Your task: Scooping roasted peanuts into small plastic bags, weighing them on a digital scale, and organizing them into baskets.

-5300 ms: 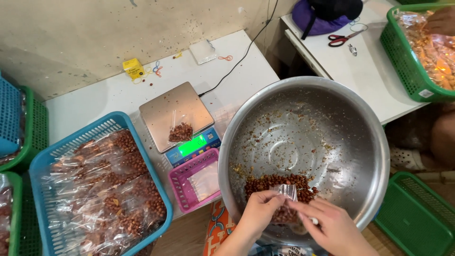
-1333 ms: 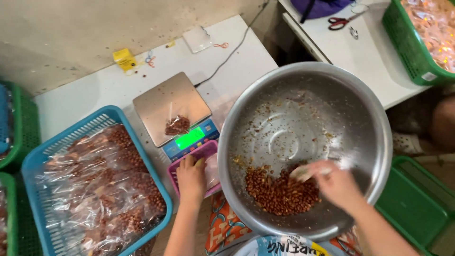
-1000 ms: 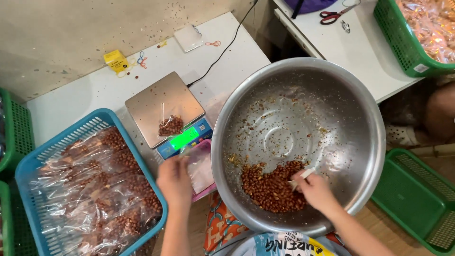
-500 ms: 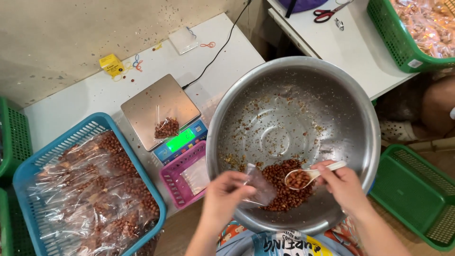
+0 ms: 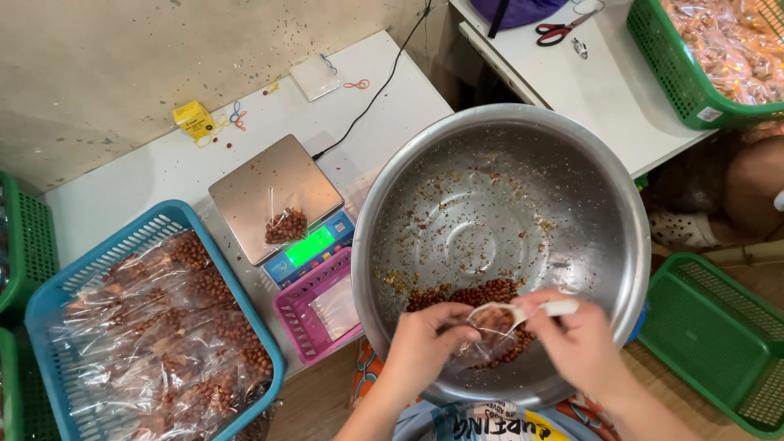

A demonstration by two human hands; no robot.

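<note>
Pinching grip, left hand [image 5: 425, 347] holds small clear plastic bag [image 5: 482, 339] open; right hand [image 5: 584, 343] fingers pressed on white spoon [image 5: 523, 310], tipped into bag. Reddish-brown peanuts [image 5: 474, 296] piled at 6 o'clock in steel bowl [image 5: 572, 163]. Wrists enter from 6 o'clock.

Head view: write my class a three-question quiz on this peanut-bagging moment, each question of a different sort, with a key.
1. True or false: the right hand holds a white spoon over the steel bowl.
2. What does the left hand hold? A) scissors B) a clear plastic bag C) a rubber band
3. What lies on the scale?

Key:
1. True; the spoon tips peanuts towards the clear plastic bag.
2. B.
3. A small bag of peanuts.
</note>
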